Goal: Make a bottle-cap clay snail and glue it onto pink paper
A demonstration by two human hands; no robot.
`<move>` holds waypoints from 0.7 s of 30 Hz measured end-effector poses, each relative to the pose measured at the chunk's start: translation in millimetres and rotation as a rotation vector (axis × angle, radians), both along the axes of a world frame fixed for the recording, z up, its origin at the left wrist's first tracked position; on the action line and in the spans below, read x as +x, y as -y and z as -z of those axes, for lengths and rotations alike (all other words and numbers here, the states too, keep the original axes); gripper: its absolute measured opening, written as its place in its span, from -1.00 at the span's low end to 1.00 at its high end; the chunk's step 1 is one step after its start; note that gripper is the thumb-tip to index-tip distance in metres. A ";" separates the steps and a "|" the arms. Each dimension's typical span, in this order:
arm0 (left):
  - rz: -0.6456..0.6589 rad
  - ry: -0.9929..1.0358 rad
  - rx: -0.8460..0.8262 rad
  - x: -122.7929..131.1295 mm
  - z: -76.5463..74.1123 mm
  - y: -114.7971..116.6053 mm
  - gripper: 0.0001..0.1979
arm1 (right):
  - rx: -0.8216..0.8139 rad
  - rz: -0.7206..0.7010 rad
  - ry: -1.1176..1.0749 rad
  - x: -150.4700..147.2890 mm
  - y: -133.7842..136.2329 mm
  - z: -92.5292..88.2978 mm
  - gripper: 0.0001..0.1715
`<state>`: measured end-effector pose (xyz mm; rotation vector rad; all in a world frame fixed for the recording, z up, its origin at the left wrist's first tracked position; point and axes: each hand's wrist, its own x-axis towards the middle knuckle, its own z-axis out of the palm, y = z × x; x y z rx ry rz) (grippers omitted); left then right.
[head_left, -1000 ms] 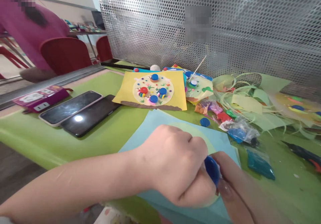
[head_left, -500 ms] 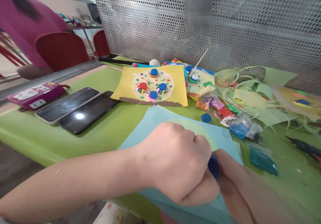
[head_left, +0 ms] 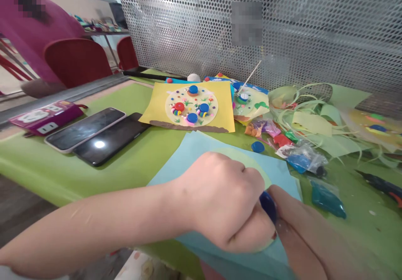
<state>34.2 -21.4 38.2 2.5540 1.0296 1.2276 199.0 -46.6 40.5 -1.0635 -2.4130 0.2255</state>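
A dark blue bottle cap (head_left: 268,207) is pinched between my two hands above light blue paper (head_left: 176,169). Curled into a fist, my left hand (head_left: 229,204) presses on the cap's left side and hides part of it. My right hand (head_left: 298,225) has its fingers closed on the cap from the right. A tiny dark red bit shows by my left thumb, too small to name. Under my hands, a pale green round piece (head_left: 251,160) lies on the blue paper. Another blue bottle cap (head_left: 258,147) rests on the table just beyond the paper.
Behind stands a yellow card (head_left: 160,104) decorated with caps and clay. Clay packets (head_left: 300,163), a teal packet (head_left: 328,198), paper strips (head_left: 317,123) and a black-handled tool (head_left: 380,183) lie right. Two phones (head_left: 106,142) and a purple box (head_left: 47,119) lie left. A perforated metal panel (head_left: 188,29) rises behind.
My hands stay together on the cap. The cap has tilted slightly and shows a bit more between them. The view has shifted very slightly.
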 end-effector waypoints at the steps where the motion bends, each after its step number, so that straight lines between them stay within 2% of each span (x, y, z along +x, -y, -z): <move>1: -0.004 -0.003 0.010 0.2 -0.4 0.2 -0.81 | -0.005 -0.015 -0.005 0.1 0.1 0.3 -0.79; 3: -0.024 -0.015 0.031 0.4 -0.6 0.7 -0.83 | -0.023 -0.049 -0.016 -0.1 0.0 1.1 -0.80; 9: -0.030 -0.044 0.069 -1.1 -0.5 0.6 -0.83 | -0.044 -0.006 0.001 -2.1 0.9 -0.7 -0.83; 16: 0.052 -0.117 -0.130 -4.3 -13.0 -0.3 -0.83 | -0.001 -0.055 -0.102 -4.9 -4.0 -1.5 -0.77; 21: 0.068 -0.078 -0.258 -4.8 -13.6 1.1 -0.83 | -0.050 -0.049 -0.158 -8.5 -6.1 -1.4 -0.77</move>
